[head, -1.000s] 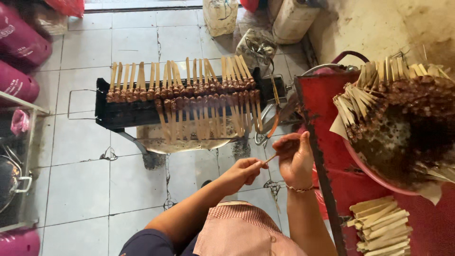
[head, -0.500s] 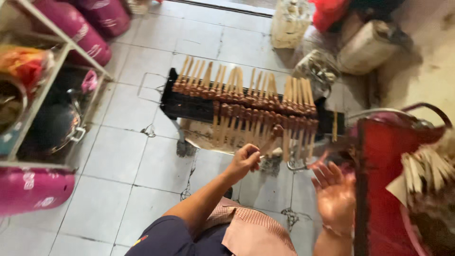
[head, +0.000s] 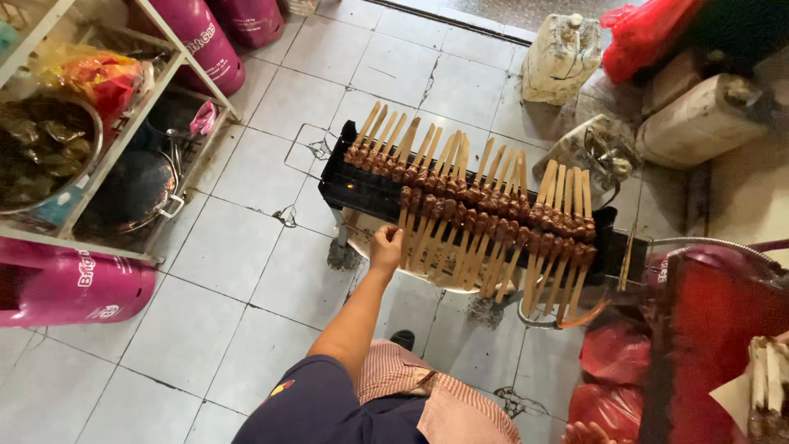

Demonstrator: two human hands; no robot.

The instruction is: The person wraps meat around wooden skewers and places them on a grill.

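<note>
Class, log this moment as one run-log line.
left hand: gripping skewer sticks | right hand: low, open, empty | grill: two rows of meat skewers

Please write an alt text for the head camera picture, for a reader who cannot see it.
Seen from above, a person's left hand grips the wooden sticks of meat skewers lined in two rows across a narrow black grill on a tiled floor. Only the fingertips of the right hand show at the bottom edge. Pink gas cylinders and a shelf stand on the left.

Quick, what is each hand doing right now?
Left hand: closed around the stick ends of skewers on the grill.
Right hand: only the fingertips show at the bottom edge; cannot be told.
</note>
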